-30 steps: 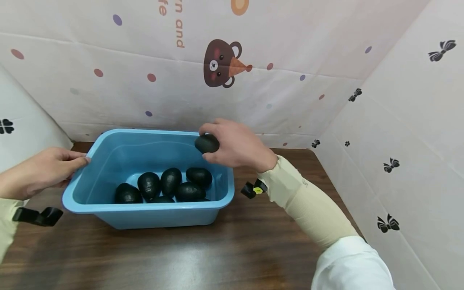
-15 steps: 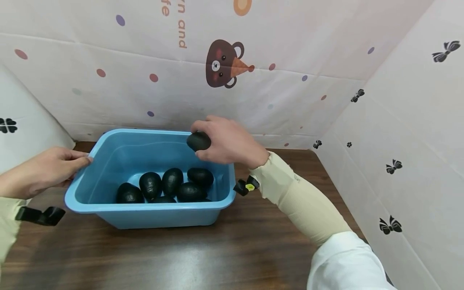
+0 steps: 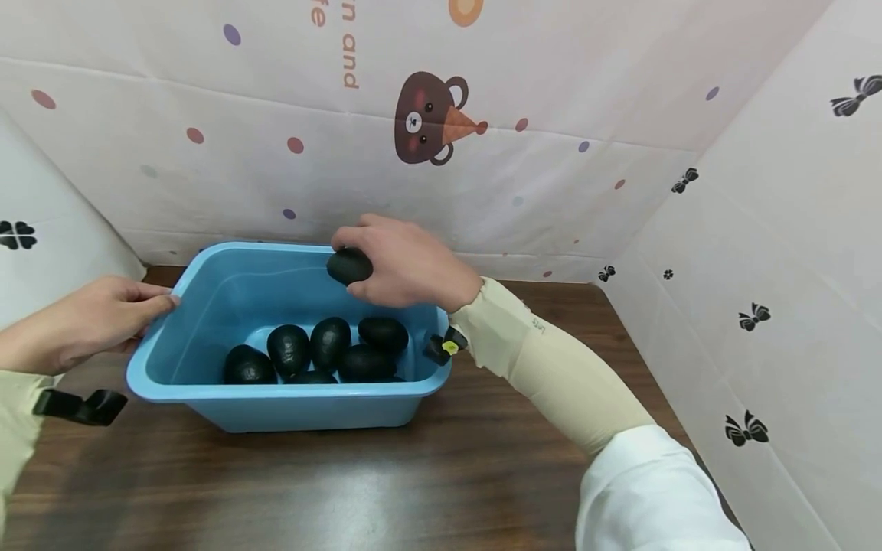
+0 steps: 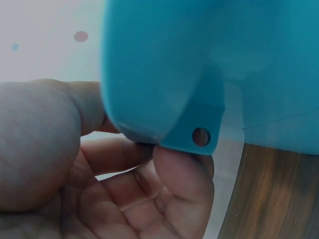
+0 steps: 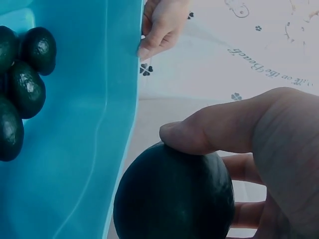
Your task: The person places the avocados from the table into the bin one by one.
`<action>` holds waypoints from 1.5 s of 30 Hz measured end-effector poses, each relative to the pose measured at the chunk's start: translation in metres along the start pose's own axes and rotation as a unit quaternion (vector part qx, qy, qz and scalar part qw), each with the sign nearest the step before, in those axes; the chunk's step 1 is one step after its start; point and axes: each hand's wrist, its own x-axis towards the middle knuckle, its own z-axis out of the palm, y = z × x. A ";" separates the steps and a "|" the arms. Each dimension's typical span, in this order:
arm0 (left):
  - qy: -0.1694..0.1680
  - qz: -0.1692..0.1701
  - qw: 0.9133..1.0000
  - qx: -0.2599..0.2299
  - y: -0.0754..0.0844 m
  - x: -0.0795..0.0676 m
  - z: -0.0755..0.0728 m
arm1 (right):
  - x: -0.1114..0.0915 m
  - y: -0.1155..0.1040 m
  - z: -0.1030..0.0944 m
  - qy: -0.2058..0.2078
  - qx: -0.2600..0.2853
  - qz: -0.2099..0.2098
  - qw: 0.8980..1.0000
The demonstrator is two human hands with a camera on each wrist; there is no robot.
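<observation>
A dark green avocado (image 3: 349, 266) is held by my right hand (image 3: 406, 260) over the back part of a light blue plastic bin (image 3: 289, 393). In the right wrist view the thumb presses on the top of that held avocado (image 5: 174, 194), with fingers round its far side. At the bin's left end, my left hand (image 3: 103, 317) grips the rim. The left wrist view shows fingers curled under the rim (image 4: 149, 99), beside a tab with a hole. Several more avocados (image 3: 331, 342) lie together on the bin's floor; the front wall partly hides some.
The bin stands on a dark brown wooden table (image 3: 344, 490). A pale printed backdrop (image 3: 537, 191) rises right behind it, and further white sheets with black bow prints stand at the sides.
My right hand has moved left with the avocado, from near the bin's right end towards its middle. The left hand keeps its place on the rim.
</observation>
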 end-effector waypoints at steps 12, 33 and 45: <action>0.002 -0.003 1.000 -0.003 -0.004 0.001 -0.002 | 0.025 -0.009 0.003 -0.012 -0.007 -0.025 1.000; -0.005 0.001 1.000 -0.007 -0.003 -0.003 0.001 | 0.059 -0.023 0.016 -0.043 0.017 -0.048 0.998; -0.005 0.001 1.000 -0.004 0.002 -0.005 -0.003 | 0.079 -0.040 0.014 -0.061 0.017 -0.070 0.996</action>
